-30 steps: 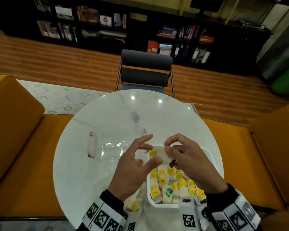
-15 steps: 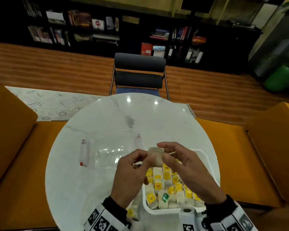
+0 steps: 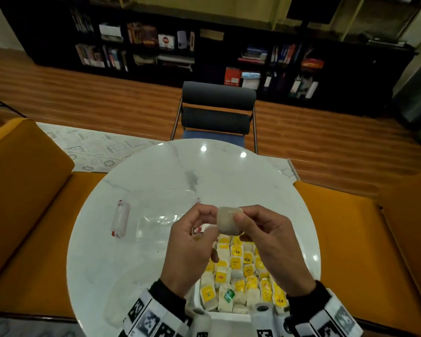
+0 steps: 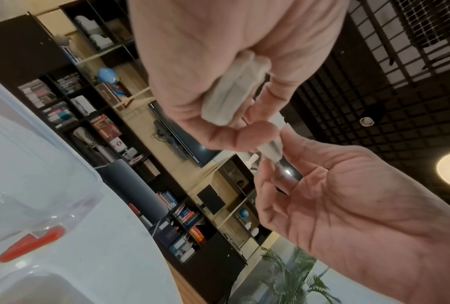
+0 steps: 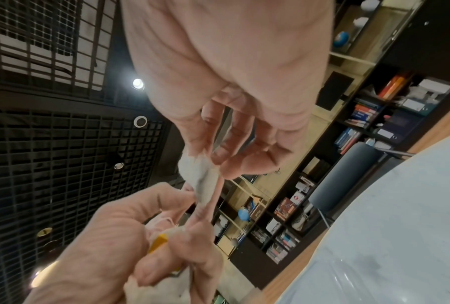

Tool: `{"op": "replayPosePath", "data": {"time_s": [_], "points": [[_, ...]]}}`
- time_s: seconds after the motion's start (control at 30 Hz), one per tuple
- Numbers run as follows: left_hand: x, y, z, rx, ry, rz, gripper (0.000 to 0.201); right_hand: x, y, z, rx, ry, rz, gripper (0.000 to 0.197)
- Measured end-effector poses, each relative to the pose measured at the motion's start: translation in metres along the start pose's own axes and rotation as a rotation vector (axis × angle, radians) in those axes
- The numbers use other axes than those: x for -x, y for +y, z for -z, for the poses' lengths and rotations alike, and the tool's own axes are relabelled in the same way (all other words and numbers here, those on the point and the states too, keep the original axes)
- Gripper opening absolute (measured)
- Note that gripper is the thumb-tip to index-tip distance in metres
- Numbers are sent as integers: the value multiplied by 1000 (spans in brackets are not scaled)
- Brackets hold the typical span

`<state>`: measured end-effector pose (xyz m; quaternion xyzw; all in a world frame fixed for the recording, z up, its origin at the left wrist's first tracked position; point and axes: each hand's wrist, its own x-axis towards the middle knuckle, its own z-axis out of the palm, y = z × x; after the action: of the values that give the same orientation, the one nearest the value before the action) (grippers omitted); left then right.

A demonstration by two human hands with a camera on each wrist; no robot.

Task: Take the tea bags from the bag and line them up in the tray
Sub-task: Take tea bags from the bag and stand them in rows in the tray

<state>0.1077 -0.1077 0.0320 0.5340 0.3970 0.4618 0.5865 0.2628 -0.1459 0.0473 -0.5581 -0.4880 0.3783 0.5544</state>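
A dark bookshelf spans the far wall above a wooden floor, and a dark chair stands at the far edge of a round white marble table, with orange seating on both sides. On the table, left of centre, lies a clear plastic lid with red-tipped side clips. At the near edge sits the white tray, packed with rows of tea bags, most carrying yellow tags and one a green tag; both forearms and wrist cameras cover the tray's near corners and part of its right side. Above the far end of the tray, clear of its contents, the right hand pinches a single pale tea bag between thumb and fingertips, with the other fingers loosely curled. The left hand is curled, its thumb and forefinger touching the left edge of that same tea bag; its palm holds further tea-bag material with a red-and-white tag, and the right wrist view shows a yellow tag and string in the left hand's grip. The hands hide the far rows of the tray
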Motion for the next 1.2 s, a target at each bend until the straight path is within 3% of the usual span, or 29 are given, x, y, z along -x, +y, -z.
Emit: {"op": "replayPosePath", "data": {"time_s": [0.2,0.4,0.57,0.7,0.8,0.9,1.03,1.13,1.2], "points": [[2,2,-15,1,49,-1,10,-4,10,10,-120,15,-4,19],[4,6,-27,-30,136,-27,19,-6,18,11,-239,13,-32,19],[3,4,-34,-77,175,-21,8,-7,18,13,-299,-14,-73,20],[1,-1,-33,-112,181,24,7,-7,19,21,-153,-136,-68,15],[4,-13,-32,-129,144,116,6,-6,38,33,52,-114,-59,20],[9,-20,-28,42,218,292,14,-8,73,49,241,-123,-161,25],[12,-23,-11,555,280,530,24,-3,141,62,571,-215,-393,38],[14,-24,4,830,237,591,28,10,175,60,750,-319,-530,33],[14,-24,10,895,215,585,32,15,182,55,702,-341,-602,31]]}}
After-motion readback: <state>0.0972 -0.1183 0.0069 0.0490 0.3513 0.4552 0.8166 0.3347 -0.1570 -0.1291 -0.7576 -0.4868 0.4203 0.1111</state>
